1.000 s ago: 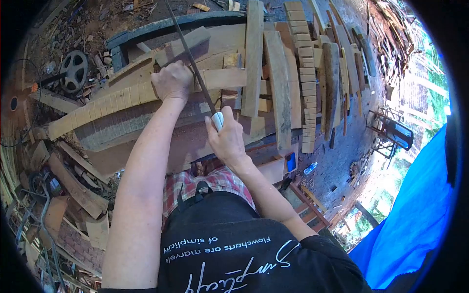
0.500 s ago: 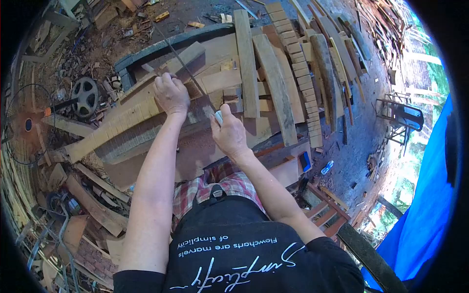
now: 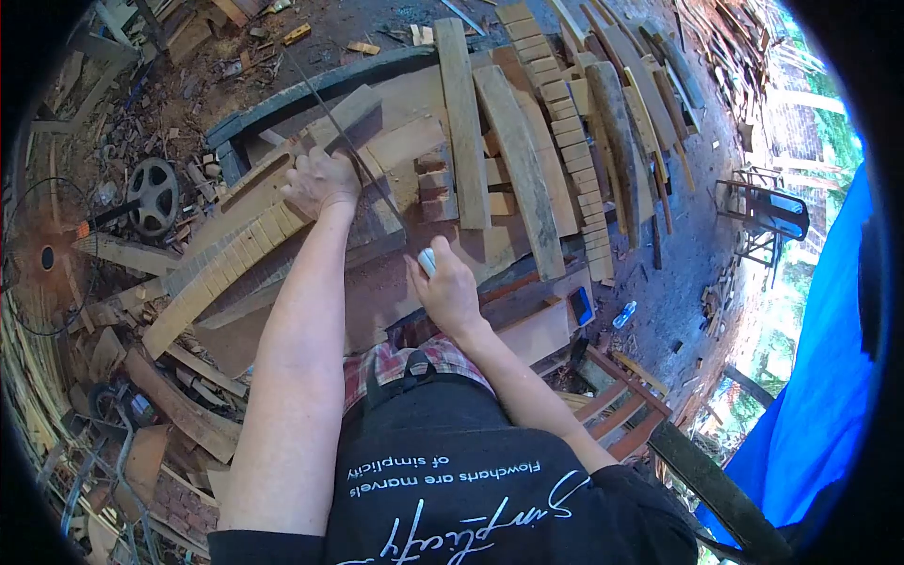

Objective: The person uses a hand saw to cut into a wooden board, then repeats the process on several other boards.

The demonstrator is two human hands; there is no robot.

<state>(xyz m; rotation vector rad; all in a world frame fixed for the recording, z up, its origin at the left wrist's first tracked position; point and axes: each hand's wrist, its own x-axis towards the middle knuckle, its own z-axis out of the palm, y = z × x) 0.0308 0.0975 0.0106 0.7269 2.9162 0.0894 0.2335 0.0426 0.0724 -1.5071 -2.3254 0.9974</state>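
Note:
My right hand (image 3: 447, 294) is closed around the pale handle of a handsaw (image 3: 337, 124). Its long thin blade slants up and left, passing just right of my left hand (image 3: 323, 184). That hand presses down with curled fingers on a curved wooden piece (image 3: 231, 268) scored with many crosswise cuts. Beneath the blade, the thick wood ends near a corner on the worktable (image 3: 377, 282). A short reddish block (image 3: 436, 188) lies to the right of the blade. My left palm hides part of the curved piece.
Weathered planks (image 3: 463, 132) and another curved notched strip (image 3: 570, 132) lie across the table's right side. A fan (image 3: 49, 256) stands at far left near a black wheel (image 3: 153, 196). A chair (image 3: 767, 212), a bottle (image 3: 624, 314) and scattered scraps lie to the right.
The curved piece has turned, its left end swinging down and right. A gap now shows between its right end and the wood beyond. The saw handle has moved slightly down and right.

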